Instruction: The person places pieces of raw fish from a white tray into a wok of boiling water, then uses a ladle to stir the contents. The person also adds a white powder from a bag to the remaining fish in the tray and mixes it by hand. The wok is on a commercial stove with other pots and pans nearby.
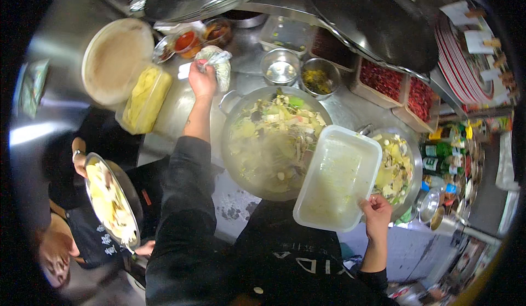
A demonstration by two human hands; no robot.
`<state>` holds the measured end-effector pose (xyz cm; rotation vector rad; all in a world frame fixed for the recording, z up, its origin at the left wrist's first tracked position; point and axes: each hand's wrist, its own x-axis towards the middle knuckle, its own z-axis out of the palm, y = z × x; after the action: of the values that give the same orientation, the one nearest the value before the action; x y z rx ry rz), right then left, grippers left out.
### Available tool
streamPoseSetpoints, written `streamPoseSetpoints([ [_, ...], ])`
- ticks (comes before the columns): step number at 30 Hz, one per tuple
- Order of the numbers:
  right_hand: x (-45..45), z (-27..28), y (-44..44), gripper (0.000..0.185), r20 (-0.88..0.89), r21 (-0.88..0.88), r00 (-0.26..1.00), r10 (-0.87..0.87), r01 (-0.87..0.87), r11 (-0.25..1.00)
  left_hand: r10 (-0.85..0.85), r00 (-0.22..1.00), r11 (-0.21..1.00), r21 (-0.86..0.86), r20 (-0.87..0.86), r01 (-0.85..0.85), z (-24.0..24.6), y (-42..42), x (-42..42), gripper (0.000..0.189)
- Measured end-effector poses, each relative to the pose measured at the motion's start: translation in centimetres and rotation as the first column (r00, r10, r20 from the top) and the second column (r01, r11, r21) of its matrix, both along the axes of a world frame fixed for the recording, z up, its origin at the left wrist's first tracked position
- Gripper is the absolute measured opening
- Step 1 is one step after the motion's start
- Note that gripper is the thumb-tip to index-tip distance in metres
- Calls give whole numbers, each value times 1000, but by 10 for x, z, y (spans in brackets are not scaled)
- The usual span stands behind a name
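Observation:
My left hand (203, 78) grips the gathered neck of a clear plastic bag (222, 71) with pale contents, above the steel counter. In my right hand (377, 212) is a white translucent plastic tub (341, 176), tilted, with only a wet film visible inside. It overlaps the edges of two pots. The large metal pot (275, 141) in front of me steams, filled with broth, sliced potato, tofu-like pieces, mushrooms and greens. Partly hidden behind the tub, a second metal pot (395, 170) holds similar food.
At left, a co-worker (94, 224) carries a metal bowl of food (111, 203). A yellow-filled tub (146, 100) leans by a round board (118, 59). Steel bowls (280, 66), red chilli tubs (382, 80) and woks (374, 22) line the back; bottles (444, 150) stand right.

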<state>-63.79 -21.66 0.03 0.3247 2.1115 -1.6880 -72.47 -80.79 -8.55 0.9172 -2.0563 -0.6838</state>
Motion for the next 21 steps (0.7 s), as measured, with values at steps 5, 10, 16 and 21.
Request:
streamPoseSetpoints([
  [5,-64,2,-73,12,-91,67,936,339,-334,940,70,997,988,138,-29,-65,21,2,102,23],
  [10,-113,-13,-224,25,-270,167,771,576,-552,817,-19,998,994,104,67,12,14,-5,195,38],
  [16,-126,-55,-437,27,-218,247,715,664,-618,746,-154,971,911,407,183,68,3,-31,271,42],
  [21,-113,-97,-521,28,-145,317,708,691,-629,710,-270,940,826,551,209,115,-10,-56,295,48],
])
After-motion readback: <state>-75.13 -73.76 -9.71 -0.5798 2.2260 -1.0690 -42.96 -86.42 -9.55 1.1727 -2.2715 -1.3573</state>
